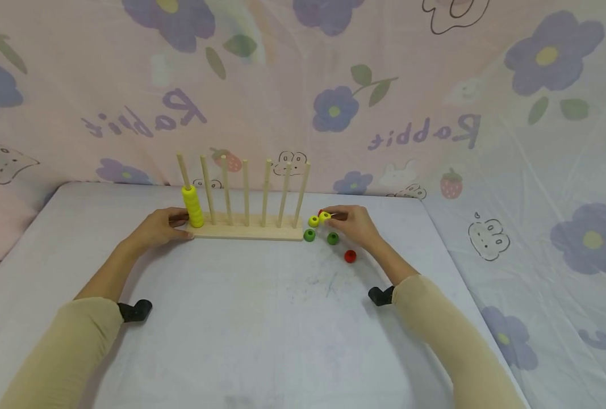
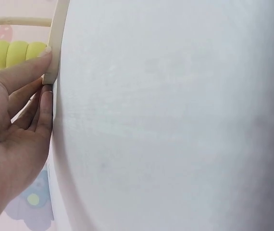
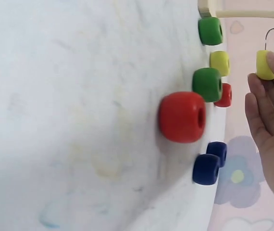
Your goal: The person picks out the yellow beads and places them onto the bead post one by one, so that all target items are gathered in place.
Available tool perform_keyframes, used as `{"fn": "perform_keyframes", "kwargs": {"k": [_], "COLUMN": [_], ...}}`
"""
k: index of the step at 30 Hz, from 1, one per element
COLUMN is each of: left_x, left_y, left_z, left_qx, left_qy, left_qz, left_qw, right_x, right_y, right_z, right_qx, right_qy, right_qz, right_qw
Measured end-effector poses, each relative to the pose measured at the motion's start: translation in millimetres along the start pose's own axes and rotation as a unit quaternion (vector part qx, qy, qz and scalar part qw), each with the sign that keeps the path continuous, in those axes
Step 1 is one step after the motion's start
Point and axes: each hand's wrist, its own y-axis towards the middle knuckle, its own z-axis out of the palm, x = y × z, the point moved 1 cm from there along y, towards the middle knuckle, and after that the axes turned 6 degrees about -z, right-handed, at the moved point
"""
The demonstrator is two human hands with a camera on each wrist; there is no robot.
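A wooden peg rack [image 1: 251, 232] with a row of upright pegs stands toward the back of the table. On its leftmost peg sits a stack of yellow beads [image 1: 192, 207]; the other pegs are bare. My left hand [image 1: 161, 228] grips the left end of the rack's base, thumb [image 2: 29, 72] on the near side and fingers at the end. To the right of the rack, my right hand [image 1: 352, 223] pinches a yellow bead [image 3: 264, 65] between thumb and fingertips, raised off the table. Below it lie another yellow bead [image 1: 314, 221] and two green beads [image 1: 333, 238].
A red bead [image 1: 350, 256] lies nearest on the right, with a second red bead [image 3: 223, 95] farther back. Two dark blue beads [image 3: 206, 169] show in the right wrist view. A printed cloth [image 1: 282, 85] hangs behind the white table [image 1: 241, 318].
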Motion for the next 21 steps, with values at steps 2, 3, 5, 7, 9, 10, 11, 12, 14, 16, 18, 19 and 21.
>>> {"fn": "perform_keyframes", "kwargs": {"k": [2, 3, 5, 7, 9, 10, 11, 12, 14, 16, 18, 19, 21], "left_x": [1.0, 1.7, 2.9, 3.6, 3.9, 3.8, 3.7, 3.6, 3.1, 2.6, 2.3, 2.0, 2.2], "left_y": [0.5, 0.9, 1.3, 1.0, 0.5, -0.1, -0.6, -1.0, -1.5, -1.8, -1.7, -1.8, -1.2], "left_z": [0.0, 0.1, 0.7, 1.4, 2.1, 2.2, 2.1, 1.9, 1.3, 0.5, 0.2, 0.3, 0.8], "left_qx": [0.001, 0.0, 0.001, 0.001, 0.002, 0.002, 0.001, 0.001, 0.0, 0.001, 0.002, 0.003, 0.005], "left_qy": [-0.004, -0.004, -0.005, -0.001, 0.001, 0.001, 0.002, 0.001, -0.002, -0.005, -0.01, -0.011, -0.01], "left_qz": [0.001, 0.001, 0.002, 0.001, -0.001, -0.001, -0.001, -0.001, 0.0, 0.002, 0.004, 0.004, 0.004], "left_qw": [1.0, 1.0, 1.0, 1.0, 1.0, 1.0, 1.0, 1.0, 1.0, 1.0, 0.9999, 0.9999, 0.9999], "right_x": [1.7, 2.5, 4.6, 7.4, 11.2, 13.1, 15.3, 17.8, 23.5, 28.6, 34.6, 37.1, 41.2], "right_y": [2.3, 3.5, 5.4, 6.4, 7.7, 8.6, 9.4, 10.2, 12.4, 15.4, 18.0, 19.4, 21.8], "right_z": [-2.8, -4.1, -6.8, -9.8, -13.2, -14.8, -16.4, -18.1, -21.7, -25.0, -28.6, -30.1, -32.9], "right_qx": [-0.003, -0.003, -0.006, -0.004, -0.004, -0.005, -0.006, -0.008, -0.015, -0.023, -0.03, -0.032, -0.036], "right_qy": [0.0, -0.001, -0.004, -0.007, -0.003, 0.0, 0.006, 0.014, 0.03, 0.046, 0.06, 0.068, 0.077], "right_qz": [-0.012, -0.018, -0.03, -0.039, -0.047, -0.049, -0.048, -0.043, -0.037, -0.031, -0.032, -0.037, -0.042], "right_qw": [0.9999, 0.9998, 0.9995, 0.9992, 0.9989, 0.9988, 0.9988, 0.9989, 0.9988, 0.9982, 0.9972, 0.9965, 0.9955]}}
